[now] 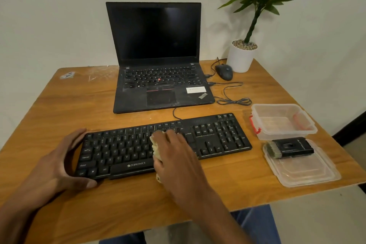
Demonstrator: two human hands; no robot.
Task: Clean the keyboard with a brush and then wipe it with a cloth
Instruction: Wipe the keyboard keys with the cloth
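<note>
Pale crumpled cloth (156, 149) on black keyboard (215, 134)

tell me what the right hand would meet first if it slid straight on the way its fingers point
The right hand, pressing the cloth on the keyboard, points up toward the far edge. Past the function keys it would probably meet the keyboard's cable, then the laptop.

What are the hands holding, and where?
The right hand presses a bunched cloth against the keyboard, gripping its middle. The left hand grips the keyboard's left end.
</note>
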